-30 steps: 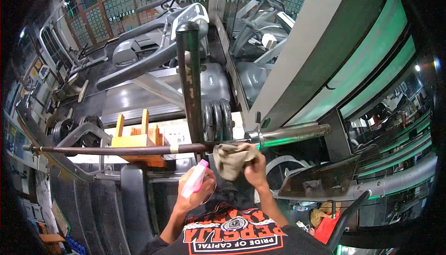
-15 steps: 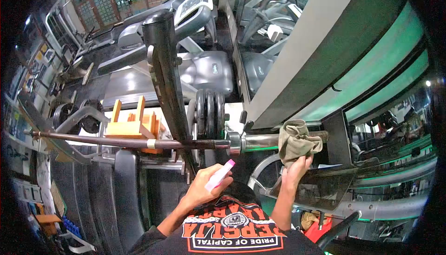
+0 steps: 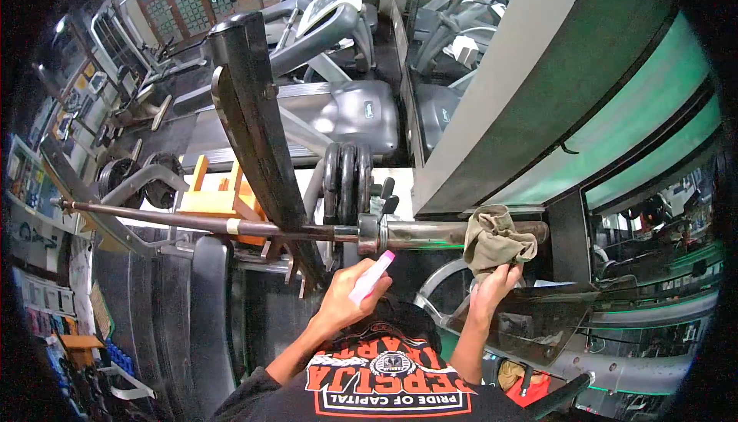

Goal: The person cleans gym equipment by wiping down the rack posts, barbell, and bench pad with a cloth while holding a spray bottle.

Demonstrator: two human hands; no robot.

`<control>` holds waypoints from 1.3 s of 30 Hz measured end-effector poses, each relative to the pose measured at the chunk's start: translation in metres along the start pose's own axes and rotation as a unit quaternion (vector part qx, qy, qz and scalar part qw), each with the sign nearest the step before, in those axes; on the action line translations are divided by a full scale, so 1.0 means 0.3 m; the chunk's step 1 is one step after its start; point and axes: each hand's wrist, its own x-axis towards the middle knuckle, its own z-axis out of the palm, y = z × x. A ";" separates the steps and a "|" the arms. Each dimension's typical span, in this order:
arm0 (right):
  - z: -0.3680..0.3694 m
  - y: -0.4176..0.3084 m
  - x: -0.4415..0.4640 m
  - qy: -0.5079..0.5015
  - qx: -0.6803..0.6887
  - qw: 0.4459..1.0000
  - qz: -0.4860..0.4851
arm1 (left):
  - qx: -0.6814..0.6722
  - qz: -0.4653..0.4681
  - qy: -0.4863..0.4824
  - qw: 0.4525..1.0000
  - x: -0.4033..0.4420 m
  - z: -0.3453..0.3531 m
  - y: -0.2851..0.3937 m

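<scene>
A small white bottle with a pink tip [image 3: 370, 279] is gripped in my left hand [image 3: 342, 299], tilted up toward the barbell. My right hand [image 3: 493, 291] is closed on a crumpled olive-grey cloth [image 3: 498, 245], which lies draped over the outer part of the barbell's thick metal sleeve [image 3: 423, 234]. The barbell's long shaft [image 3: 177, 220] runs left from a collar [image 3: 370, 234] and rests across a black rack upright [image 3: 257, 114]. The bottle's tip sits just below the collar, seemingly apart from it. The cloth hides part of the sleeve.
Black weight plates [image 3: 348, 184] hang behind the bar. An orange wooden stand [image 3: 209, 201] is left of the upright. A padded bench [image 3: 211, 299] lies below the bar. Beyond stands a treadmill [image 3: 361, 118]. A grey pillar [image 3: 507, 84] rises at the right.
The view has shifted slightly, so the rack upright and collar appear farther left. Both hands keep hold of the bottle and the cloth, and the bottle's tip appears closer to the collar.
</scene>
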 end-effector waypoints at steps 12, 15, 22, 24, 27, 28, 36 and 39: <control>0.267 0.019 -0.212 -0.366 -0.413 0.715 -0.430 | -0.064 0.028 0.144 0.987 -0.044 0.008 -0.058; 0.254 0.047 -0.201 -0.347 -0.391 0.720 -0.457 | -0.005 0.049 0.171 0.984 -0.055 -0.007 -0.082; 0.125 -0.008 -0.045 -0.294 -0.439 0.727 -0.438 | -0.071 0.003 0.149 0.986 -0.024 0.006 -0.050; 0.063 -0.039 0.055 -0.197 -0.505 0.737 -0.403 | -0.055 0.006 0.135 0.989 -0.020 0.003 -0.063; -0.037 -0.082 0.192 -0.060 -0.551 0.739 -0.382 | 0.007 0.051 0.124 0.991 -0.016 -0.002 -0.057; -0.060 -0.096 0.212 -0.037 -0.560 0.738 -0.374 | 0.007 0.049 0.124 0.991 -0.016 -0.002 -0.060; 0.124 -0.055 -0.036 -0.220 -0.483 0.760 -0.375 | -0.072 0.044 0.182 0.980 -0.040 0.017 -0.147; 0.185 -0.023 -0.165 -0.333 -0.417 0.742 -0.405 | -0.056 0.014 0.169 0.984 -0.044 0.010 -0.159</control>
